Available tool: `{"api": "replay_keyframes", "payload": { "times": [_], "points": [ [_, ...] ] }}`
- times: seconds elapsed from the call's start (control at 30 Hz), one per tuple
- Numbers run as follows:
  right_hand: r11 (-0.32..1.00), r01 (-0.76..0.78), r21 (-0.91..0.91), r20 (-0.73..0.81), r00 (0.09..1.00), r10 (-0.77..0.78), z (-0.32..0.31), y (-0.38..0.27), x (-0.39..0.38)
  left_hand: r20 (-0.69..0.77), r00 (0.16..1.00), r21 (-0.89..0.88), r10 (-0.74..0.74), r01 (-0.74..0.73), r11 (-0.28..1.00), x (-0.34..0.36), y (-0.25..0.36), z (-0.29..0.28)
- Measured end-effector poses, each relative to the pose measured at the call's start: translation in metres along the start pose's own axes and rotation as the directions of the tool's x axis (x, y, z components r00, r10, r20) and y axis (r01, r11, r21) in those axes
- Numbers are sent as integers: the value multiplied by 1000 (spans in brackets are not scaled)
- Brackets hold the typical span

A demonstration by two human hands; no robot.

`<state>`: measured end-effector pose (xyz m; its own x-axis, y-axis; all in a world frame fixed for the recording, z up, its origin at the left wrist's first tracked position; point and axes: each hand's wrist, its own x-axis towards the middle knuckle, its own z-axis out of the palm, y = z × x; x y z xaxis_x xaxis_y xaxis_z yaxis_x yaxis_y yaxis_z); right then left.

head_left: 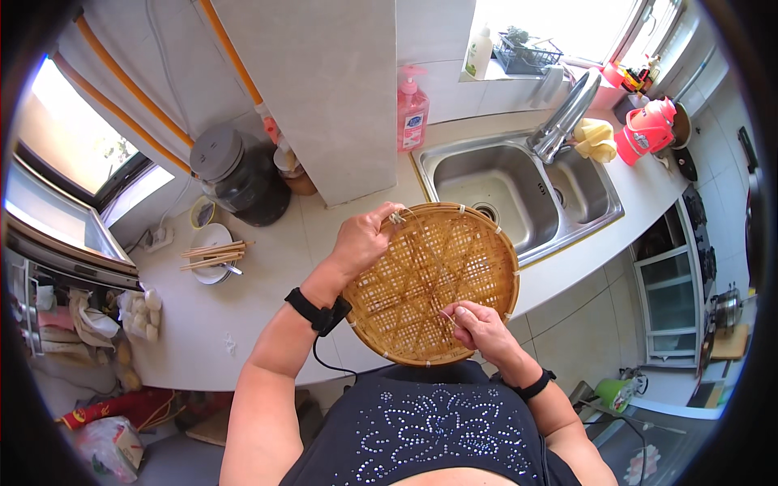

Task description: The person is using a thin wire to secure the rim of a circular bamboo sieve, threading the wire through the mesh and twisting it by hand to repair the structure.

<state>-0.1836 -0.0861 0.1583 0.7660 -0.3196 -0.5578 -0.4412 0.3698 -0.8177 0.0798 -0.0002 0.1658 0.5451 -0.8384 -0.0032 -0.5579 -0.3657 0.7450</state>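
A round woven bamboo basket tray (421,275) is held up in front of my body, over the counter edge beside the sink. My left hand (365,241) is closed on its far-left rim, next to a knot of pale string (396,217) tied there. Over the near right part of the weave, my right hand (480,330) is pinched shut on a thin strand, seemingly the loose string. The strand's path across the weave is faint. Both wrists wear black straps.
A double steel sink (494,174) with a faucet (563,121) lies beyond the tray. Pink soap bottle (412,113), pink jug (646,130) and yellow cloth (595,140) stand around it. Left on the counter (267,324) are a dark lidded jar (243,178) and a bowl with chopsticks (212,257).
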Motion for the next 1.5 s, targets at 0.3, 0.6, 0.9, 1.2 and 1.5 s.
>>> {"api": "replay_keyframes", "payload": {
  "times": [0.3, 0.6, 0.9, 1.2, 1.5],
  "points": [
    [1000, 2, -8, 9, 1000, -2, 0, 1, 7, -49, 997, -24, 55, -56, 998, 5, -11, 5],
    [948, -114, 296, 39, 993, 107, 6, -7, 18, -89, 989, 118, 120, -109, 987, 12, -25, 13],
    [995, 71, 75, -52, 996, -67, -2, -36, 26, 43, 997, -555, -59, 73, 829, 40, -60, 23],
    [977, 161, -141, -89, 981, -174, 4, -33, 27, 87, 993, -592, -76, 113, 798, 39, -57, 30],
    [991, 124, 44, -72, 990, -120, 2, -30, 25, -72, 995, -321, -72, 45, 946, 33, -57, 33]
  ]
}}
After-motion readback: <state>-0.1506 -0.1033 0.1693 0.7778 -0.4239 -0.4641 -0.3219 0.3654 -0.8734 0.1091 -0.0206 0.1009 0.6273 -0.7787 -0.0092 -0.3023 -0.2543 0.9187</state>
